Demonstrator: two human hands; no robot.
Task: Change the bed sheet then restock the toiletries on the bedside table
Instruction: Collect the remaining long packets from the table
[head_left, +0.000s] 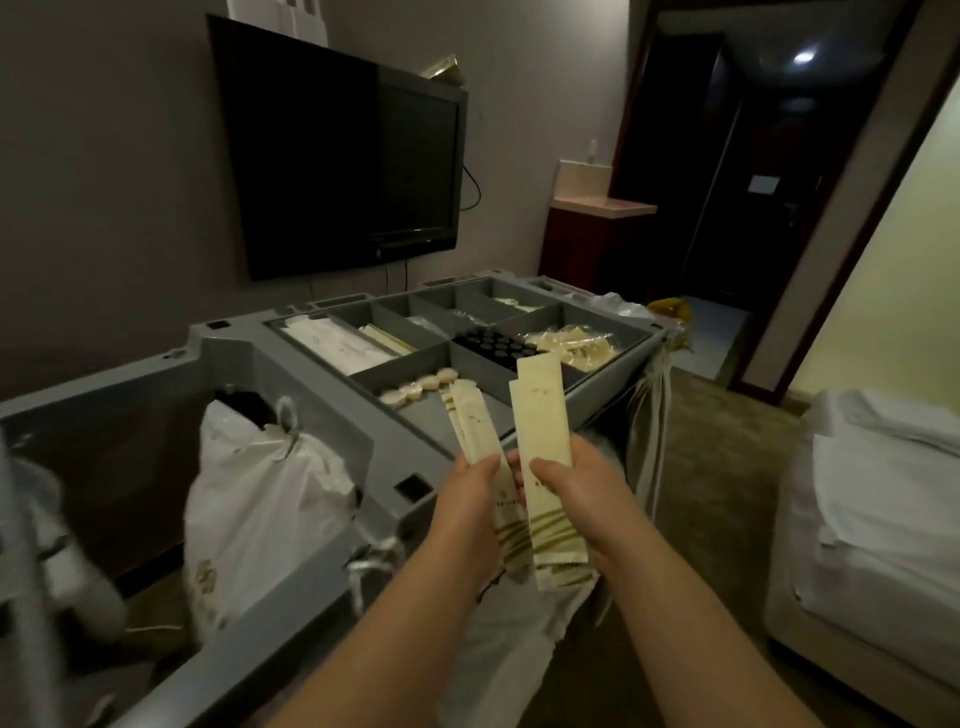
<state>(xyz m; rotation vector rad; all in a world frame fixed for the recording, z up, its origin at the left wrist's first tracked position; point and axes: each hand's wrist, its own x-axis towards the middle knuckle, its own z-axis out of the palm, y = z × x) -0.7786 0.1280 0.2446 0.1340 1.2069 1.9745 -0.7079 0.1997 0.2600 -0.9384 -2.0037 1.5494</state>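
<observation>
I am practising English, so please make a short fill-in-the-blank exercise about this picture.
1. Each hand, left hand and right hand, holds cream ____.
2. The television hangs on the ____.
3. The white tied bag sits in the grey ____.

Missing words: packets; wall; cart

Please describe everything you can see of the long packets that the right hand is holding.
The long packets are flat, cream paper sachets with olive-green curved stripes near the lower end and zigzag-cut ends. At least two lie stacked, nearly upright, tops tilted slightly left. The right hand grips them at mid-length, thumb across the front. They are held above the near edge of the grey housekeeping cart, beside similar packets in the left hand. Small print is unreadable.
</observation>
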